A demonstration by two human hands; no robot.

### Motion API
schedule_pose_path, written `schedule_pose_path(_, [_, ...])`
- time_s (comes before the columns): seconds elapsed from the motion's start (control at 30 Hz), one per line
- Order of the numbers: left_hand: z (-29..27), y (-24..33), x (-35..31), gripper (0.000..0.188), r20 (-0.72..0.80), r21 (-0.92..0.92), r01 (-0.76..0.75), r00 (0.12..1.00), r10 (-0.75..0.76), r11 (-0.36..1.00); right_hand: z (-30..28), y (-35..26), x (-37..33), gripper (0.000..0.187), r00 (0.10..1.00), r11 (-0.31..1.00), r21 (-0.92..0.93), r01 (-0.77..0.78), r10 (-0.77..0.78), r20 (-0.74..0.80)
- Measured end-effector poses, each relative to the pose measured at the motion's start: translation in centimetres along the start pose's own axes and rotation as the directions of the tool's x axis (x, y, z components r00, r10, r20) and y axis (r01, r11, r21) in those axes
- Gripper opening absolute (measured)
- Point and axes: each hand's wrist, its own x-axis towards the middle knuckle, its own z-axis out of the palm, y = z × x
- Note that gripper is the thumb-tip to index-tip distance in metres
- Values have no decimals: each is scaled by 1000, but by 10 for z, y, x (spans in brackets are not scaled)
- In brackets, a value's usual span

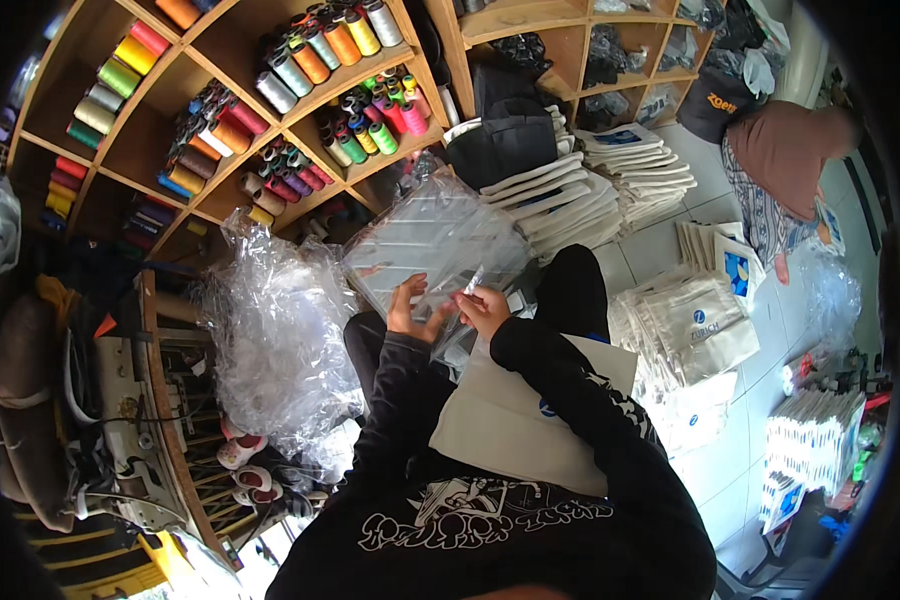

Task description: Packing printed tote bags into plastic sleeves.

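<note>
In front of me, a stack of clear plastic bags [425, 235] lies at a tilt. My right hand [487, 312] is closed in a pinch over its near side, gripping a small white strip [477, 277] that points upward; its exact kind is too small to tell. At the near edge of the plastic is my left hand [408, 310], fingers curved and apart from the thumb, with nothing visible between them. A cream canvas bag [505, 425] with a blue print lies across my lap, partly covered by my right forearm.
Crumpled clear plastic [285, 340] heaps up to my left. Wooden shelves [300, 120] of thread spools stand ahead. Folded canvas bags [560, 205] are stacked ahead right, and more canvas bags [705, 335] lie on the tiles. Another person [785, 165] sits at the far right. A sewing machine [130, 410] is left.
</note>
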Motion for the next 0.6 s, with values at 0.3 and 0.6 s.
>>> schedule_pose_path(0.3, [2,-19,2,23,79,116,-330,943,322,937,7,-18,-11,27,979,988,-41,151,-144,144])
schedule_pose_path(0.6, [-6,-32,23,6,-208,28,11,978,-5,1000,0,-8,-7,29,996,996,2,85,-85,33])
